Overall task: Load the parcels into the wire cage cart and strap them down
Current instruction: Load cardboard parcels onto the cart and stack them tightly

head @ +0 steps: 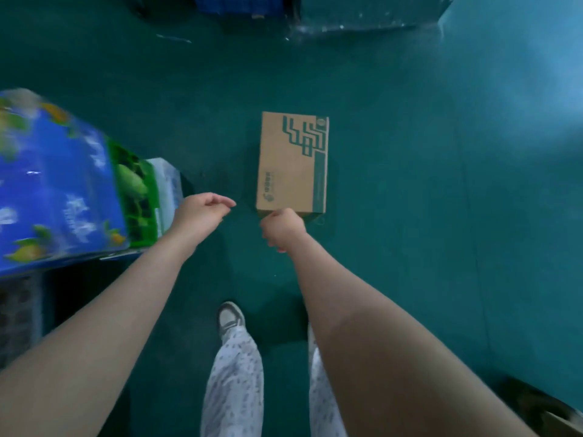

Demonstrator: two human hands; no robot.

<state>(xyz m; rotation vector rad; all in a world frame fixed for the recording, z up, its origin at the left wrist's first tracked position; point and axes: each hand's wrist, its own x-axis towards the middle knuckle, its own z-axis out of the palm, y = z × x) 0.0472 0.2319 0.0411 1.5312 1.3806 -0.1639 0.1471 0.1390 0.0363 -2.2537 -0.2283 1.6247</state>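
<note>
Legs in pale patterned trousers [233,373] at bottom centre, one grey-white shoe [231,318] forward on green floor [410,216]. Both bare forearms reach out and down.

Left hand [202,212]: fingers loosely curled, holds nothing, hangs in the gap between a blue printed carton [56,190] and the brown parcel [291,162].

Right hand [282,228]: knuckles up, fingers curled under and hidden. It overlaps the parcel's near edge; cannot tell whether it grips or even touches. Hands are apart.

Parcel: flat brown cardboard, green printed pattern on top, lying on the floor straight ahead, clear of the other boxes.

Left: blue carton with fruit print, tilted and blurred; a small white box [167,181] just behind its far end. Below it a dark gridded thing [17,313], too blurred to identify.

Far edge: blue crate [239,4] beside a film-wrapped block [362,11].
</note>
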